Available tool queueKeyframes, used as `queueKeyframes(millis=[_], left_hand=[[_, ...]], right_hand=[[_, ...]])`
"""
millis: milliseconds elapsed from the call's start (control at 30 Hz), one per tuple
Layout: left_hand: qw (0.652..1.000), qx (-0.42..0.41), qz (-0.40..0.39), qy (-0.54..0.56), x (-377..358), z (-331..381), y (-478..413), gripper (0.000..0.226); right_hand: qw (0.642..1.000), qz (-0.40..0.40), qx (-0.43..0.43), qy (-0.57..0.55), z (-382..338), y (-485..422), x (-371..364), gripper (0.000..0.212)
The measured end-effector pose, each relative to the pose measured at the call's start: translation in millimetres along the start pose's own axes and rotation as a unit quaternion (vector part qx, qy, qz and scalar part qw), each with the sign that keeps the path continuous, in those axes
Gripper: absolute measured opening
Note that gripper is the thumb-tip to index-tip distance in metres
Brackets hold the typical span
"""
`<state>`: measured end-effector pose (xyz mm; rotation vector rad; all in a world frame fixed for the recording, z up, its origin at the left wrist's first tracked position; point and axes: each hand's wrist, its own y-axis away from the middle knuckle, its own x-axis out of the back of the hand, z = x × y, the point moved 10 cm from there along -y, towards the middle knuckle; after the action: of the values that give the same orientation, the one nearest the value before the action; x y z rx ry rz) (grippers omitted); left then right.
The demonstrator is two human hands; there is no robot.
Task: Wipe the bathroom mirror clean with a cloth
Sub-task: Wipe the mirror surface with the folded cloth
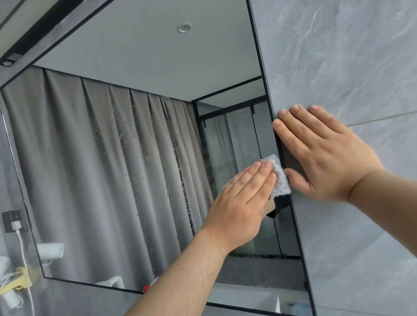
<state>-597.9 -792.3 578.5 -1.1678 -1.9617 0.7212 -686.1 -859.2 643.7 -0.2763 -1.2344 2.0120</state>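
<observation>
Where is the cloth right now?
In the head view, the cloth is under the left hand, on the mirror near its right edge, beside the right hand.

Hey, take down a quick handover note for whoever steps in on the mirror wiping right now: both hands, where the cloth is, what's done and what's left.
The left hand lies flat, its straight fingers pressing the cloth against the mirror near its right edge.
The right hand lies flat on the tiled wall beside that edge and holds nothing.
Done: wiping is under way at the right side; how much is clean cannot be told.
Left: drops and streaks show across the middle of the glass, so wipe there next.
</observation>
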Motion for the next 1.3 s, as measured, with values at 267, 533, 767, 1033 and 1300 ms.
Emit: queueKeyframes(millis=[267,533,767,1033,1300], left_hand=[[0.974,0.214,-0.004,-0.070,12,-83,10,0.049],[0.777,0.605,0.170,0.045,36,-173,139,0.043],[0.824,0.533,0.169,0.098,29,-138,102,0.053],[0.979,0.192,0.057,0.039,20,-95,7,0.050],[0.840,0.514,0.165,0.053,45,-214,88,0.055]], right_hand=[[1.000,-0.014,-0.002,0.014,0,0,-3,0.080],[1.000,-0.014,0.000,0.018,-1,0,-2,0.080],[1.000,-0.010,0.000,0.015,-2,0,-1,0.079],[1.000,-0.008,0.001,0.014,-1,0,-1,0.079],[1.000,-0.015,0.000,0.018,-1,0,-2,0.079]])
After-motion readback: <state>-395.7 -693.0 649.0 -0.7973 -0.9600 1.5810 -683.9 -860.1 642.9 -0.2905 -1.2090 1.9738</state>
